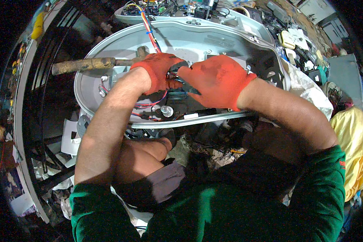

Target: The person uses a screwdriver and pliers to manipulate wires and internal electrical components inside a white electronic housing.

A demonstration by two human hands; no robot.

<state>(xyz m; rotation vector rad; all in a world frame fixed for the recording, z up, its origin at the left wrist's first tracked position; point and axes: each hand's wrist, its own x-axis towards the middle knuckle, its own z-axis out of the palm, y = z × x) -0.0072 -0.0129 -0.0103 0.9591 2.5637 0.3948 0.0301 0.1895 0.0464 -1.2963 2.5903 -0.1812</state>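
My left hand (pixel 159 72) and my right hand (pixel 218 82), both in orange-red gloves with dark fingertips, meet over the middle of a large grey rounded housing (pixel 109 44). Their fingers are bent together around a small dark part whose kind I cannot make out. Below them shows a black component block (pixel 179 96) inside the housing. Red and blue wires (pixel 149 105) run beside my left hand. A clear round knob-like piece (pixel 166 111) sits near the housing's front rim. Behind my left hand lies a hammer with a worn wooden handle (pixel 84 65), reaching over the left rim.
A bundle of coloured wires (pixel 148 30) rises from the housing toward a second grey shell (pixel 181 18) holding circuit boards. Piled electronic scrap (pixel 288 40) lies at the far right. A yellow sack (pixel 353 149) is by my right arm, and a metal frame (pixel 24 121) stands at left.
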